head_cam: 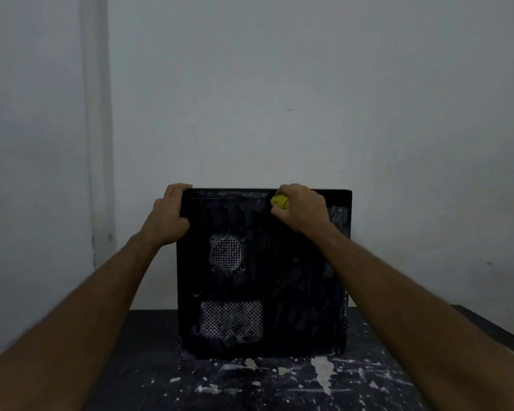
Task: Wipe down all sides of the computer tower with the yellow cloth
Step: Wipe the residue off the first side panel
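Head view: left hand (169,215) gripping tower (261,274) corner, right hand (301,207) around yellow cloth (279,202)

Both forearms bare to frame edge; no sleeves, watch or rings seen on left hand (169,215) or right hand (301,207).

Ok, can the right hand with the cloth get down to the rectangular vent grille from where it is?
Probably yes. The right hand holds the yellow cloth near the computer tower's top edge, and nothing covers the panel down to the rectangular vent grille.
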Demonstrator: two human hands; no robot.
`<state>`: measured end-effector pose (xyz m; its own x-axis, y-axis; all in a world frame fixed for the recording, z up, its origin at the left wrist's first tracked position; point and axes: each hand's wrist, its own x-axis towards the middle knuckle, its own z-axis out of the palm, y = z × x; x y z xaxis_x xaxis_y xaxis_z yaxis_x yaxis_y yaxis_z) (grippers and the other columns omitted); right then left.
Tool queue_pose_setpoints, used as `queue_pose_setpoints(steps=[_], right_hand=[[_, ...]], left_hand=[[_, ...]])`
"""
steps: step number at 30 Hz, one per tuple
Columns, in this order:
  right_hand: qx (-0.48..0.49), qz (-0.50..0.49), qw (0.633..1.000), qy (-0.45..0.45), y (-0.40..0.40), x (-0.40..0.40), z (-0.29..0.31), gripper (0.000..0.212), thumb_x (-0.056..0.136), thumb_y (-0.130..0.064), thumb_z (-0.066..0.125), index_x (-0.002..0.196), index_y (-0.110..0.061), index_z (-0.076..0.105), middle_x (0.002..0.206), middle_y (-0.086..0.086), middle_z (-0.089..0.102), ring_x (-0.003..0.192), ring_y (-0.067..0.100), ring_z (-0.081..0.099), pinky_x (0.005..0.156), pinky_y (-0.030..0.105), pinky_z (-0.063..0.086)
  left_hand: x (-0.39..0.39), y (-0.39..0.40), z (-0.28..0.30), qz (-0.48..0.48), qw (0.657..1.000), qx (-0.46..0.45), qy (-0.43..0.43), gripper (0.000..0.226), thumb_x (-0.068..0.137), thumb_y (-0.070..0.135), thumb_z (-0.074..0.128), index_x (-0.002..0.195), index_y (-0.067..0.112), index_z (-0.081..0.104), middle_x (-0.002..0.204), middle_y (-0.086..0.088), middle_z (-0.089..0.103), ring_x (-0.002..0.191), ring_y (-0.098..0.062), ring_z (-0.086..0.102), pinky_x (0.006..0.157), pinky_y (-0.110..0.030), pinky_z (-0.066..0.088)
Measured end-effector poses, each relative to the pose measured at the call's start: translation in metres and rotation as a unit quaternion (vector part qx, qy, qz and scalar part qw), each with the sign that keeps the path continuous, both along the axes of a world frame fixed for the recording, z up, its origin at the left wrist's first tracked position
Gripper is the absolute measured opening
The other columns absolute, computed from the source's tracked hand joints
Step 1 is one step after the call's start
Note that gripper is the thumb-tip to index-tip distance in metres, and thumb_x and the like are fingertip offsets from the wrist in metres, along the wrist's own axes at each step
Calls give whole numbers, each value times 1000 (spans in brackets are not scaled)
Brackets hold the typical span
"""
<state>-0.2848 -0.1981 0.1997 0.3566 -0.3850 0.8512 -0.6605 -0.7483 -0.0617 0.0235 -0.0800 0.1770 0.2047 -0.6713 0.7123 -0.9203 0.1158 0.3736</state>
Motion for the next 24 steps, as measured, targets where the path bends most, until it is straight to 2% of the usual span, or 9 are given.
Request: queue_pose_setpoints(steps=[2,5,9,12,16,18,21,24], right_hand=[[-12,9,1000,5,0,0,-6,28,86,-40,67,108,-24,68,103,1,68,93,27,65,73,35,49],[-3,-2,996,84,0,-3,-8,30,84,-44,69,109,-28,69,110,0,69,99,29,66,75,36,48],[-15,-1,1000,27,-1,-3,-8,29,85,-42,68,108,-24,66,106,1,68,93,28,66,72,37,49],[-16,-7,996,86,0,1,-13,31,83,-45,68,107,-25,65,106,0,68,96,30,66,70,35,45],[-33,-19,999,33,0,3,-15,31,88,-42,66,108,-19,62,103,3,65,87,30,64,64,34,43],[-32,-8,998,62,1,5,-19,30,89,-43,65,108,-20,63,103,2,65,87,30,65,64,33,41],[-17,-30,997,76,1,4,-19,34,85,-45,67,107,-20,63,102,4,66,87,31,65,68,36,47],[-32,-10,999,41,1,4,-22,32,89,-42,66,110,-18,61,103,4,64,83,31,64,65,37,49]], left_hand=[[0,-2,-1,3,1000,-4,-2,81,75,-3,57,149,23,35,148,1,36,120,-39,49,101,-54,49],[1,-2,-1,4,1000,-8,-7,81,75,-2,57,149,22,35,148,0,36,119,-39,49,101,-53,48],[-2,-4,-2,5,1000,-13,-2,81,75,-4,57,148,22,35,147,1,36,119,-38,47,99,-52,48],[-2,-3,-2,8,1000,-13,-2,82,75,-6,58,149,22,35,148,1,35,119,-37,47,99,-49,47],[-3,-3,-1,8,1000,-10,3,82,75,-7,57,149,22,35,148,1,35,120,-37,46,98,-48,47],[-4,-2,-1,7,1000,-10,4,82,75,-4,57,149,21,35,148,0,35,121,-37,46,99,-48,46],[-5,1,-1,1,1000,-16,-3,81,70,5,54,149,19,36,148,-4,37,119,-39,47,100,-48,45],[-7,0,-1,7,1000,-22,-11,80,74,-4,57,148,18,37,147,-5,37,119,-40,46,97,-43,41]])
